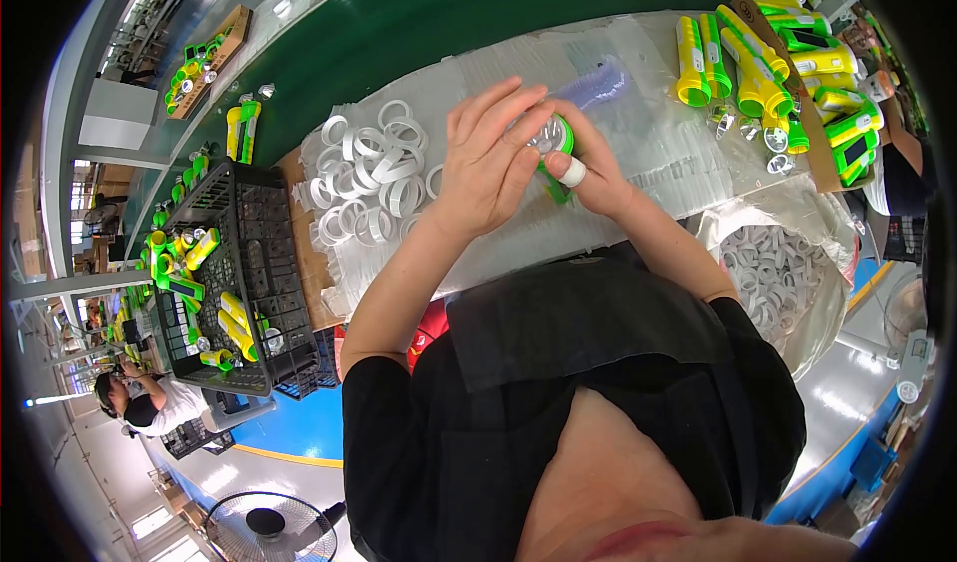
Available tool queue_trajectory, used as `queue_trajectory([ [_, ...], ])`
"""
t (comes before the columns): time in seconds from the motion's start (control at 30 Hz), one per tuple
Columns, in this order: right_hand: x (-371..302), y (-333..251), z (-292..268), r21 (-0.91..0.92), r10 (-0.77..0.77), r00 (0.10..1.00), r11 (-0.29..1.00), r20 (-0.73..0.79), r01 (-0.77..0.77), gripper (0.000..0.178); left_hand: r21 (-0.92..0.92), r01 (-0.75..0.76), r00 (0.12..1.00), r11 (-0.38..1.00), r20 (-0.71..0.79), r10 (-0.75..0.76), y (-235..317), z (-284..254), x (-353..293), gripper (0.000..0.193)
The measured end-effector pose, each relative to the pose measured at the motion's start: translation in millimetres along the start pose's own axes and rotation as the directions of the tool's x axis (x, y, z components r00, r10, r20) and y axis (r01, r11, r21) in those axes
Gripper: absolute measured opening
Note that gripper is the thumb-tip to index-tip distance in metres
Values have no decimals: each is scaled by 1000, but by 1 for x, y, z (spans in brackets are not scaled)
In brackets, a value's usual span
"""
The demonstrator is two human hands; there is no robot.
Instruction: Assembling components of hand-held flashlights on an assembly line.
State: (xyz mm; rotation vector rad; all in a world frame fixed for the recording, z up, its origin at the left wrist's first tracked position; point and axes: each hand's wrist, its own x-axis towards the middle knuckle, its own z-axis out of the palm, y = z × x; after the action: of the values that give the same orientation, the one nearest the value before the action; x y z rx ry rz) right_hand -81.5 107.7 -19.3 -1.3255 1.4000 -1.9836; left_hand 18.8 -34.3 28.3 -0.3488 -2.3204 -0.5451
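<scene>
My right hand (596,171) is closed around a green flashlight (564,143), whose clear lens end faces my left hand. A white wrapping (572,171) covers one digit of my right hand. My left hand (490,161) has its fingers stretched out and lies against the lens end, partly hiding it. Loose white plastic rings (371,168) lie in a heap left of my left hand, on a clear plastic sheet (478,253) over the table. Beyond my right hand is a translucent bluish plastic piece (598,83).
Yellow-green flashlights (733,58) lie at the far right beside a full cardboard box (797,93). A bag of white rings (773,273) stands right of my arm. Black crates (264,263) with flashlights are at left. Behind is a green belt (478,28). Other people work on both sides.
</scene>
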Motion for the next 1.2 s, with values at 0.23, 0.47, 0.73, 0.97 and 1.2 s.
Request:
queue_trajectory([
  [0.23, -2, -1, -1, -5, 35, 998, 999, 52, -34, 54, -56, 7, 996, 998, -93, -12, 3, 12, -5, 31],
  [0.47, 10, -2, -3, 318, 160, 985, 932, 68, -174, 42, -317, 161, 957, 935, -182, -227, 1, 5, -2, 31],
  [0.73, 12, 7, -2, 266, 58, 998, 963, -19, -51, 36, 227, 135, 889, 964, 401, -219, -7, -12, -73, 31],
  [0.97, 11, 8, -2, 194, 48, 999, 980, -6, -46, 37, -246, 366, 926, 898, 4, -376, -8, -19, -46, 25],
  [1.2, 12, 5, 2, 13, -59, 998, 998, -34, 60, 41, -217, 212, 973, 953, -40, -225, 5, -19, 4, 32],
])
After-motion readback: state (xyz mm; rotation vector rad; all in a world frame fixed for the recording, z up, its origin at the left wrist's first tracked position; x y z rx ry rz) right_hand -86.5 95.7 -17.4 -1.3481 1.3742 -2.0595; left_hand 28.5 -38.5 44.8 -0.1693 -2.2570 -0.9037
